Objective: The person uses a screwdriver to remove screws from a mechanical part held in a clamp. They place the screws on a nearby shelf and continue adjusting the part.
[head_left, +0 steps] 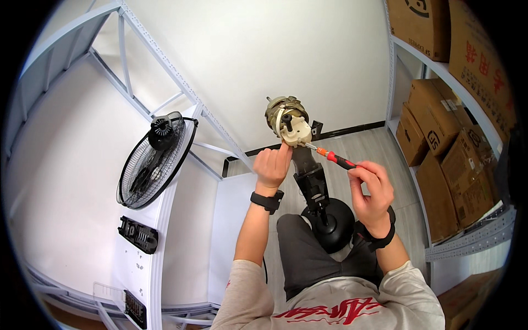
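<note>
A fan motor assembly (282,113) with a cream plastic housing (297,132) and black knob tops a black stand (311,184) on a round base (338,231). My left hand (269,168) is at the housing's lower edge, index finger raised against it, other fingers curled, thumb hidden. My right hand (371,195) is closed on the end of a red-and-black screwdriver (341,160), whose tip meets the housing's lower right, beside my left fingertip.
On the left white shelf (77,181) are a fan grille (126,181) with blades, a black plastic panel (137,234), small loose parts and a dark organizer (135,308). Cardboard boxes (434,115) fill the right rack. My legs are below, beside the stand base; a white wall stands ahead.
</note>
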A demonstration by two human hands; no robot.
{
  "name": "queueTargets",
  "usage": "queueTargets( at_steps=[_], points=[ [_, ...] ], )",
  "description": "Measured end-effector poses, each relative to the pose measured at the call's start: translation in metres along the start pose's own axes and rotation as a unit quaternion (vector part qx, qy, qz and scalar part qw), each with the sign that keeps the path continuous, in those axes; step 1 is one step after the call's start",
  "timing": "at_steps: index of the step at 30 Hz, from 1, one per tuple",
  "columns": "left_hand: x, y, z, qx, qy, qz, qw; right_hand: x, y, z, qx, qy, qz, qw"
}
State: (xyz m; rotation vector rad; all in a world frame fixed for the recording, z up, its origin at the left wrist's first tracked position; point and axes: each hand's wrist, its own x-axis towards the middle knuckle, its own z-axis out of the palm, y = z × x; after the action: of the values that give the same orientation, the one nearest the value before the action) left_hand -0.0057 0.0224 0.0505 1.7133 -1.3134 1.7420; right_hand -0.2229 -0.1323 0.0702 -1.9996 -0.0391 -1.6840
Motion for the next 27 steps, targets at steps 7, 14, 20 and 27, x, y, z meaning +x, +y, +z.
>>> queueTargets(
  at_steps=[7, 14, 20, 27],
  points=[
    [-0.001, -0.002, 0.0, 0.0, -0.001, 0.009, 1.0, -0.001, 0.0, 0.001, 0.006, 0.001, 0.024, 1.0],
    [0.001, -0.001, 0.001, 0.003, 0.002, 0.008, 1.0, -0.001, 0.001, 0.004, 0.024, 0.012, 0.029, 0.999],
    [-0.005, 0.004, 0.01, -0.042, 0.029, -0.053, 0.997, 0.0, 0.002, 0.003, 0.036, 0.009, 0.036, 0.999],
    [-0.004, 0.003, 0.004, -0.037, 0.009, -0.041, 0.998, 0.0, 0.003, 0.002, 0.038, 0.008, 0.044, 0.998]
  ],
)
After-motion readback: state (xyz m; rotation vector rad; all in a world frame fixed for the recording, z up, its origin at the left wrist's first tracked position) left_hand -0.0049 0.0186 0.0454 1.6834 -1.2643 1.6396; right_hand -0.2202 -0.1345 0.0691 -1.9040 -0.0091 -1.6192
